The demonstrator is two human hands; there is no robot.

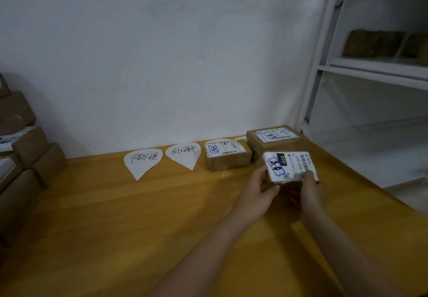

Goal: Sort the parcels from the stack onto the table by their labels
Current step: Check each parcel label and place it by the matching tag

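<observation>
both hands, left hand (262,186) and right hand (309,187), are gripping the parcel (289,165); ideally lowering it flat, label up, beside the far-right box (275,138).

Printed on the white shipping label of the brown cardboard parcel (290,167) held at 3 o'clock: "070" in white on a black patch, "070-070-" beside a barcode; blue-boxed handwriting there, not legible; handwritten characters on two white teardrop paper cutouts (143,161) (184,154) at 12 o'clock, not surely readable; labels on two brown boxes (228,156) (275,138) at 1 o'clock too small.
</observation>
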